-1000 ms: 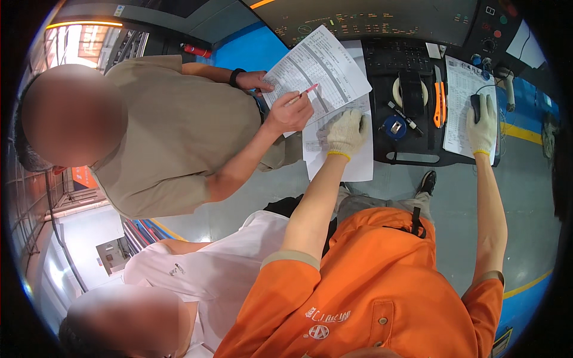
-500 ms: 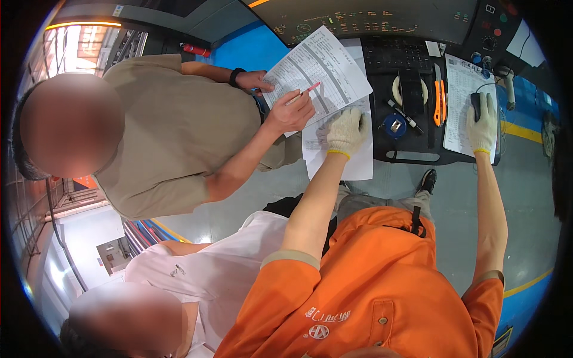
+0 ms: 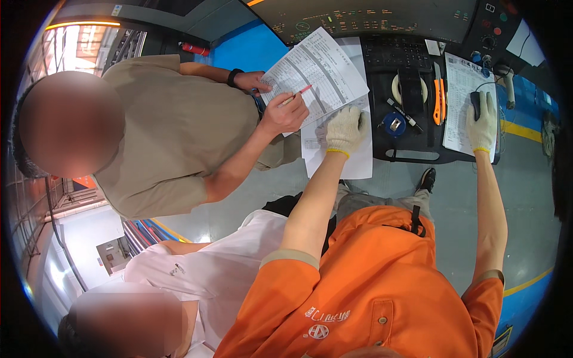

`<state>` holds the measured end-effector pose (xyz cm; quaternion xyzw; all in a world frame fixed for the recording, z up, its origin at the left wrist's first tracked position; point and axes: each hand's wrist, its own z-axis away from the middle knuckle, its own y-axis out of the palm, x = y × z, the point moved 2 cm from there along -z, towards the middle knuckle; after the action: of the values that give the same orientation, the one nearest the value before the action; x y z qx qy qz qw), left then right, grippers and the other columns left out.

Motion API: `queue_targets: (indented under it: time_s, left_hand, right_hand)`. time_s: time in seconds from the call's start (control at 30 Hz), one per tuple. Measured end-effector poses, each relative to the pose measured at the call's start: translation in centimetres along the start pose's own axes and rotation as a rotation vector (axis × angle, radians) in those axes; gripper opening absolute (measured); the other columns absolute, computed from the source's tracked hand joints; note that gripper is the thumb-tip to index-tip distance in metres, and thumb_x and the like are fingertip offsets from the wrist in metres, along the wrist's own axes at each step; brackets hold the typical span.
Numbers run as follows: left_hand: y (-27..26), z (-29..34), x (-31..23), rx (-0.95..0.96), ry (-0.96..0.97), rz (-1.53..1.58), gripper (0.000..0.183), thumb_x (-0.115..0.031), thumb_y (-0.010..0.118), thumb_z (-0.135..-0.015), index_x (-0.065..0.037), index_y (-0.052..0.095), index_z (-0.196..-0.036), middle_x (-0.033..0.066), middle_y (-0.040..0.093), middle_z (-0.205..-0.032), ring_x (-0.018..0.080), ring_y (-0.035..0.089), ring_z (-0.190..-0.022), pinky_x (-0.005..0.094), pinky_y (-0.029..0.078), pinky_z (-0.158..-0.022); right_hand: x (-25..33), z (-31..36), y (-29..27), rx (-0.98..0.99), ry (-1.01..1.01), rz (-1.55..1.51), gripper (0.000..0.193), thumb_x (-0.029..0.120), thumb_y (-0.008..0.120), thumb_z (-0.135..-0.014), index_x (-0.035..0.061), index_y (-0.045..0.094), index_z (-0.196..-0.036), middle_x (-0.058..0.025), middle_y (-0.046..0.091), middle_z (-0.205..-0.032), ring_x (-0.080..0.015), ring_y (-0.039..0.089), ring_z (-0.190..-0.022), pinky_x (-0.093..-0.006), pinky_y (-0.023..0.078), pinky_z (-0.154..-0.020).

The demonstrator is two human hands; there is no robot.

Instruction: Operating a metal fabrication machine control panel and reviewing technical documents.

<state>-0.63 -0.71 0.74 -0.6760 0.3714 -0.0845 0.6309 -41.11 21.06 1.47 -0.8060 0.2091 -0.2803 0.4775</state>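
Note:
My left hand, in a white knit glove, rests with curled fingers on white paper sheets at the desk's left edge. Whether its fingers hold anything is hidden. Over at the right, my gloved right hand lies on a dark computer mouse, which sits on a printed sheet. Close to my left hand, a co-worker's hand holds a pen over a printed form, steadied by that person's other hand.
Between my hands lie a blue tape measure, a black marker, a tape roll and an orange utility knife. Behind them are a keyboard and a screen. Another person in a white shirt stands close at my left.
The co-worker's pen hand and the form have shifted slightly left. Both my hands stay in place.

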Motion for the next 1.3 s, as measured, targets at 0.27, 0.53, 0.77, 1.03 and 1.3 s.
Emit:
queue_targets:
  time_s: [0.27,0.53,0.77,1.03,1.3]
  left_hand:
    - [-0.12,0.11,-0.23,0.050,-0.012,-0.018,0.021,-0.031,0.067,-0.106,-0.011,0.067,-0.105,0.0164,0.074,-0.095,0.0427,0.074,-0.079,0.0536,0.060,-0.073]
    - [-0.52,-0.08,-0.21,0.082,-0.022,-0.048,0.022,-0.033,0.068,-0.107,-0.011,0.066,-0.104,0.0154,0.076,-0.092,0.0420,0.074,-0.078,0.0527,0.059,-0.072]
    - [-0.08,0.02,0.01,0.071,-0.018,-0.090,0.021,-0.033,0.068,-0.107,-0.012,0.066,-0.103,0.0143,0.076,-0.088,0.0419,0.074,-0.076,0.0524,0.059,-0.071]
    - [0.17,-0.06,0.08,0.049,-0.027,-0.033,0.022,-0.033,0.069,-0.104,-0.011,0.068,-0.100,0.0161,0.077,-0.089,0.0434,0.073,-0.075,0.0539,0.058,-0.069]
    - [0.38,0.04,0.17,-0.007,0.001,-0.030,0.021,-0.033,0.069,-0.104,-0.012,0.068,-0.100,0.0145,0.075,-0.090,0.0429,0.072,-0.074,0.0529,0.058,-0.069]
  right_hand:
    - [-0.56,0.11,0.29,-0.037,-0.018,0.020,0.064,0.028,0.076,-0.109,0.0085,0.062,-0.168,-0.0202,0.063,-0.171,-0.0428,0.065,-0.150,-0.0453,0.055,-0.124]
    - [0.17,-0.05,-0.05,-0.028,-0.018,0.024,0.063,0.027,0.076,-0.109,0.0086,0.062,-0.168,-0.0203,0.063,-0.170,-0.0427,0.066,-0.149,-0.0453,0.056,-0.123]
    - [0.26,-0.11,-0.10,-0.003,-0.004,0.041,0.064,0.027,0.077,-0.109,0.0088,0.062,-0.168,-0.0201,0.063,-0.171,-0.0429,0.066,-0.149,-0.0453,0.056,-0.123]
    - [-0.01,-0.10,0.12,-0.005,-0.002,0.026,0.064,0.027,0.076,-0.109,0.0087,0.061,-0.169,-0.0202,0.062,-0.171,-0.0428,0.065,-0.149,-0.0454,0.056,-0.123]
    - [0.24,-0.07,-0.03,-0.001,0.005,0.021,0.065,0.026,0.076,-0.109,0.0083,0.061,-0.169,-0.0207,0.062,-0.171,-0.0428,0.065,-0.150,-0.0456,0.055,-0.124]
